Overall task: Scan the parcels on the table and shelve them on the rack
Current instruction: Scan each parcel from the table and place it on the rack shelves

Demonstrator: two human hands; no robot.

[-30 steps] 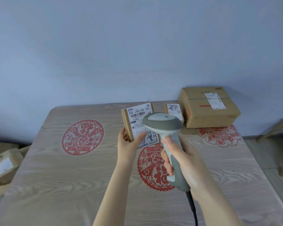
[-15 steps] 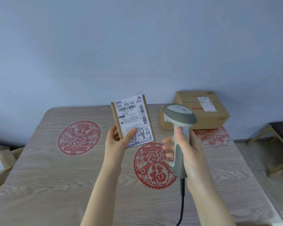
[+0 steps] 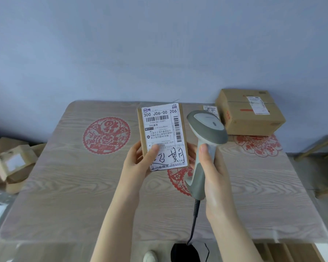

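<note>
One flat, white-labelled brown parcel [image 3: 162, 133]

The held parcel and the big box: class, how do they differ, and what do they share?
The parcel is thin and flat; the big box is deep. The left hand holds the parcel upright; the big box rests on the table. The parcel's label covers most of its face; the big box's covers little of its top. Both are brown cardboard with white labels.
</note>
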